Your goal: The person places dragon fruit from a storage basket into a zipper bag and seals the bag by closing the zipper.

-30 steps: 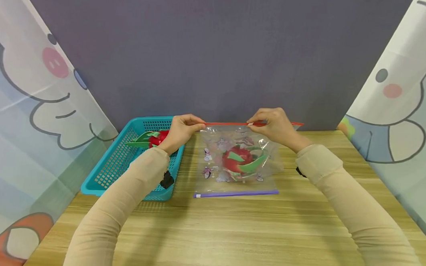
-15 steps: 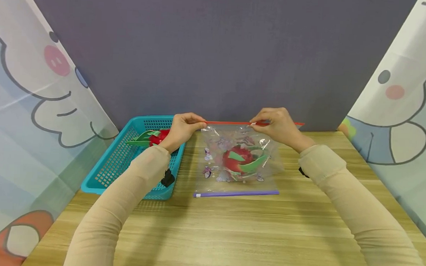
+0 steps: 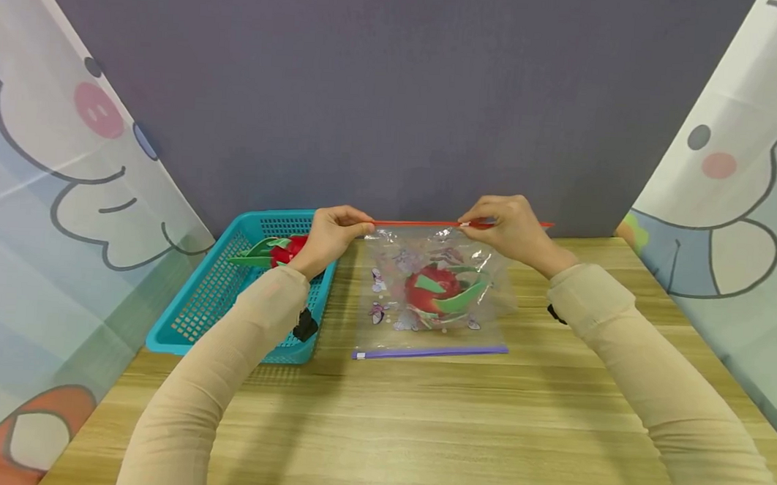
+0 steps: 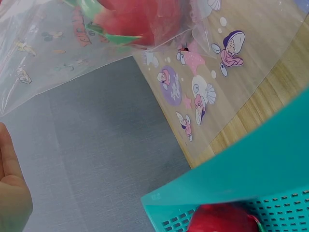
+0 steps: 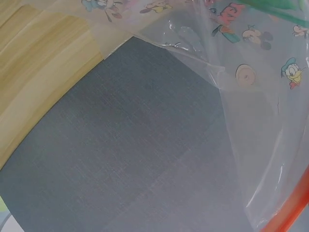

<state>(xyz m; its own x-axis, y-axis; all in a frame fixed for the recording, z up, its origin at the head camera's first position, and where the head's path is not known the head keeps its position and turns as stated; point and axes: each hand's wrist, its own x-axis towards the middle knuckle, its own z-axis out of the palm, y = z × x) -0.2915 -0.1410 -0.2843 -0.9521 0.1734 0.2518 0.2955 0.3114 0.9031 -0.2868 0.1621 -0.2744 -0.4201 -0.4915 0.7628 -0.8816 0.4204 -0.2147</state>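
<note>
Two hands, left hand [image 3: 331,237] and right hand [image 3: 511,230], pinching zip bag [image 3: 433,292] red strip, teal basket [image 3: 202,312] alongside

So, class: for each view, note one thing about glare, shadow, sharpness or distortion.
Head view: even light, soft shadows under the arms on the table, small glints on the clear bag, side panels bowed by the wide lens. Left wrist view: the basket rim close and soft. Right wrist view: glare streaks on the bag's creases, its red zip strip blurred.

Wooden table [image 3: 418,427] — grey back wall [image 3: 396,89], cartoon-printed side curtains [image 3: 49,181].
</note>
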